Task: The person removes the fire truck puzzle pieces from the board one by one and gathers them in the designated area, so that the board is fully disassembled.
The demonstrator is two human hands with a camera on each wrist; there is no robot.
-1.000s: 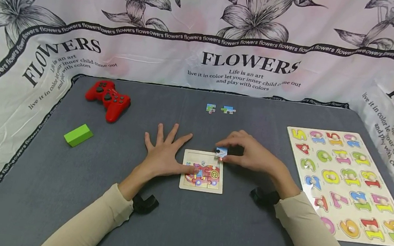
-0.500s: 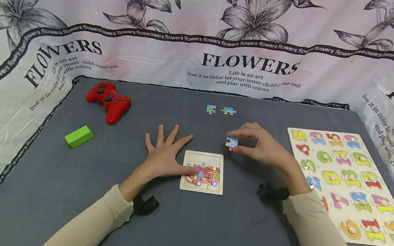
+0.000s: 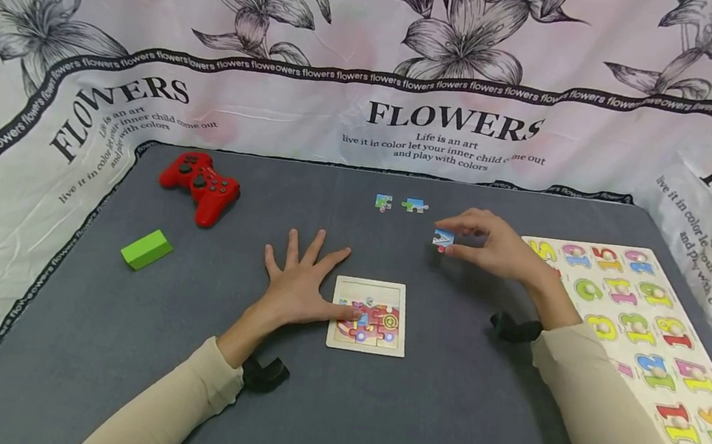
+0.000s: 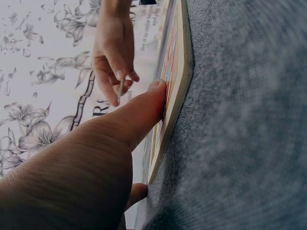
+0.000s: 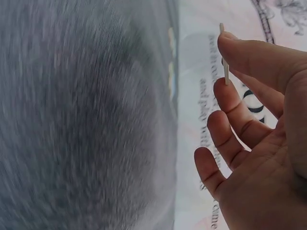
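My left hand (image 3: 297,289) lies with fingers spread on the grey cloth, its thumb pressing on the pieces in a small wooden puzzle tray (image 3: 366,347). Inside the tray a red vehicle picture shows in its lower part, with bare wood along the top. Up and to the right of the tray, my right hand (image 3: 493,246) pinches a blue-and-white jigsaw piece (image 3: 443,240) between thumb and index finger. The right wrist view shows that jigsaw piece (image 5: 226,72) edge-on, raised above the cloth. Two more jigsaw pieces, a green-blue one (image 3: 384,202) and a wider one (image 3: 414,205), lie near the back edge.
A red game controller (image 3: 201,188) and a green block (image 3: 146,250) lie at the left. On the right is a large number puzzle board (image 3: 641,346), partly under the right forearm. A flower-printed sheet (image 3: 302,119) rises behind the table.
My right hand has carried the jigsaw piece away from the tray's top right corner, up and to the right. The left hand keeps its place on the tray.
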